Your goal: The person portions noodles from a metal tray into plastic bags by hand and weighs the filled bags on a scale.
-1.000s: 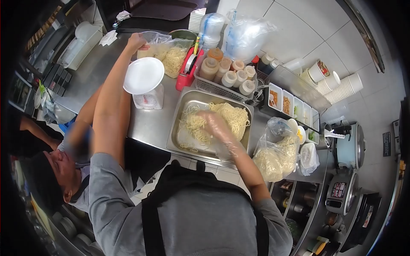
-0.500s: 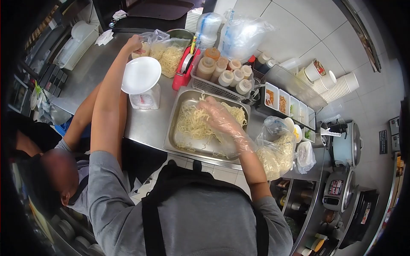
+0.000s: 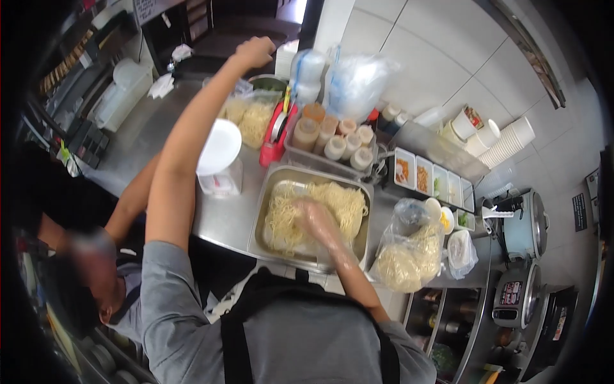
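In a steel tray (image 3: 257,238) lies a wide bed of pale noodles (image 3: 342,203). My right hand (image 3: 313,219), in a clear plastic glove, is down among them, fingers curled into the strands and partly hidden. My left hand (image 3: 256,52) is bare and stretched far forward, beside a stack of white containers (image 3: 286,63); its fingers are loosely bent and apart, with nothing visible in them. Below my left forearm stands a small weighing scale (image 3: 222,184) with a white plate (image 3: 219,146) on top. Bags of noodles (image 3: 254,123) lie behind the scale.
Behind the tray are a red tape dispenser (image 3: 274,137) and a basket of sauce bottles (image 3: 336,137). Topping tubs (image 3: 422,179) stand at right, a bulging bag of noodles (image 3: 406,259) nearer. A co-worker's arm (image 3: 131,208) rests close by on the left.
My left hand has left the noodle bags and moved forward and right. My right hand has gone lower into the tray, where the noodles lie spread more to the right. The view has shifted slightly.
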A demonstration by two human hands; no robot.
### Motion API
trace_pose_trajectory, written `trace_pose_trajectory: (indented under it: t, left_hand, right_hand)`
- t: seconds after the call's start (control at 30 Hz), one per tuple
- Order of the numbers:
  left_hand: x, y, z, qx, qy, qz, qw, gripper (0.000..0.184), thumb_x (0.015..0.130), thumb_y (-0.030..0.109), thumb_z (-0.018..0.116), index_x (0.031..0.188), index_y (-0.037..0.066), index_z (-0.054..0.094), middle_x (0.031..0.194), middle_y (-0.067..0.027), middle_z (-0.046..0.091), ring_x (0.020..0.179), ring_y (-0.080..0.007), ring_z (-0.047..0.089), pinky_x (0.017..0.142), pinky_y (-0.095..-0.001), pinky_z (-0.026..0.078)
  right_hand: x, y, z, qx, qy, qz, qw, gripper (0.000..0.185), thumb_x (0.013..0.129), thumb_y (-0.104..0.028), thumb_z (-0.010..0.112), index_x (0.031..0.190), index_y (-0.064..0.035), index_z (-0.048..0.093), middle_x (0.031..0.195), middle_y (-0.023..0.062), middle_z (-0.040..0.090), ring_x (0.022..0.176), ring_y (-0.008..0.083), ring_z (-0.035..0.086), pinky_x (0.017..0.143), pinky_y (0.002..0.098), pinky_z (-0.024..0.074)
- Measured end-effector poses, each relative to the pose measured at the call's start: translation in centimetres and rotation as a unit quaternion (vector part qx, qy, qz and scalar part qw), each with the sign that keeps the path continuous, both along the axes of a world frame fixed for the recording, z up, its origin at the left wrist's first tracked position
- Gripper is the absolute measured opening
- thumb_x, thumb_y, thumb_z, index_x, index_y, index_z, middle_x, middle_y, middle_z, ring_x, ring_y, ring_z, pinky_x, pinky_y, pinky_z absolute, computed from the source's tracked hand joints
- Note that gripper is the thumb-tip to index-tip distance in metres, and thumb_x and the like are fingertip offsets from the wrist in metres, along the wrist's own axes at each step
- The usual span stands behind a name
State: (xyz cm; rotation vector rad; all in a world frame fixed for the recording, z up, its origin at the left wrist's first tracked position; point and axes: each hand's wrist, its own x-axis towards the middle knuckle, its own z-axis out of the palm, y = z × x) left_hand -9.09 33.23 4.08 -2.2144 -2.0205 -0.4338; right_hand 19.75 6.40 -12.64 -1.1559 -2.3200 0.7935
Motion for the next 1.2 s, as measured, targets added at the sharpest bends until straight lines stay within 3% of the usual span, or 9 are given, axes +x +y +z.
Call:
trace_pose_trajectory:
  t: [0.17,0.27,0.33,0.47,0.57,0.77,0.93,1.07,1.2]
  left_hand:
    - [7.0,4.9,-1.1,0.100,-0.055,-0.064,0.991,0.029,0.078,0.018,0.059,0.106,0.012,0.065,0.101,-0.0139,0.065,0.094,-0.0364,0.060,0.084,-0.0439,0.049]
    - [9.7,8.8,-3.9,0.138,-0.013,-0.076,0.988,0.030,0.081,0.010,0.050,0.108,0.009,0.062,0.107,-0.0101,0.062,0.103,-0.0356,0.055,0.086,-0.0462,0.046]
    - [10.8,9.7,-5.9,0.346,0.072,-0.087,0.932,0.030,0.082,0.007,0.047,0.109,0.011,0.059,0.110,-0.0067,0.060,0.111,-0.0298,0.050,0.086,-0.0467,0.044]
    - [10.9,10.6,-3.9,0.147,0.271,-0.092,0.947,0.017,0.079,0.011,0.051,0.087,0.013,0.066,0.082,-0.0012,0.065,0.095,-0.0189,0.052,0.085,-0.0381,0.038]
    - [10.4,11.0,-3.5,0.238,0.254,-0.118,0.930,0.013,0.076,0.010,0.053,0.078,0.013,0.066,0.072,0.0005,0.064,0.091,-0.0169,0.052,0.084,-0.0374,0.035]
    - [10.1,10.4,4.0,0.407,0.059,-0.090,0.907,0.011,0.077,0.012,0.054,0.079,0.013,0.065,0.078,-0.0044,0.062,0.087,-0.0216,0.055,0.081,-0.0406,0.037]
    - [9.2,6.2,12.5,0.395,-0.226,-0.144,0.879,0.018,0.081,0.014,0.049,0.078,0.008,0.065,0.081,-0.0129,0.057,0.077,-0.0348,0.057,0.068,-0.0428,0.045]
    - [8.7,-0.2,14.5,0.345,-0.327,-0.152,0.867,0.021,0.081,0.009,0.044,0.075,0.001,0.063,0.069,-0.0094,0.055,0.061,-0.0201,0.053,0.060,-0.0321,0.042]
    - [7.8,-6.9,13.0,0.158,-0.464,-0.137,0.861,0.024,0.084,0.010,0.043,0.075,0.002,0.064,0.062,0.0012,0.053,0.057,-0.0066,0.046,0.053,-0.0235,0.035]
  right_hand:
    - [-0.4,-1.5,3.0,0.059,-0.043,-0.063,0.995,0.033,0.074,-0.009,0.060,0.106,-0.0040,0.061,0.110,0.0211,0.060,0.104,0.0328,0.057,0.088,0.0416,0.0459]
    - [-1.0,-1.4,-5.7,0.023,-0.105,-0.043,0.993,0.044,0.077,-0.008,0.054,0.121,-0.0064,0.051,0.128,0.0220,0.047,0.117,0.0366,0.047,0.094,0.0441,0.0410]
    - [-0.7,-2.8,-7.3,0.004,-0.093,-0.018,0.996,0.055,0.077,-0.007,0.052,0.131,-0.0089,0.043,0.135,0.0271,0.037,0.120,0.0420,0.042,0.099,0.0451,0.0375]
    - [0.0,-3.6,-8.0,0.069,-0.068,0.011,0.995,0.064,0.079,-0.013,0.055,0.139,-0.0131,0.032,0.137,0.0306,0.030,0.122,0.0460,0.038,0.101,0.0491,0.0335]
    - [1.1,-3.9,-3.8,-0.004,-0.014,0.005,1.000,0.067,0.080,-0.015,0.058,0.140,-0.0142,0.030,0.137,0.0294,0.030,0.123,0.0457,0.037,0.102,0.0496,0.0325]
    - [1.6,-3.1,-1.6,0.042,0.094,-0.013,0.995,0.052,0.083,-0.020,0.059,0.133,-0.0130,0.042,0.134,0.0224,0.038,0.122,0.0391,0.041,0.097,0.0460,0.0378]
    - [2.1,-2.7,-0.3,-0.015,-0.025,0.040,0.999,0.035,0.087,-0.021,0.056,0.120,-0.0074,0.055,0.107,0.0151,0.059,0.104,0.0311,0.056,0.088,0.0391,0.0449]
    - [1.8,-3.6,0.9,-0.102,0.182,-0.036,0.977,0.038,0.089,-0.020,0.055,0.125,-0.0065,0.052,0.094,0.0161,0.064,0.093,0.0224,0.061,0.082,0.0347,0.0478]
    - [2.7,-1.2,5.3,-0.176,0.368,-0.015,0.913,0.079,0.084,-0.015,0.064,0.147,-0.0145,0.016,0.137,0.0155,0.041,0.104,0.0201,0.055,0.083,0.0353,0.0479]
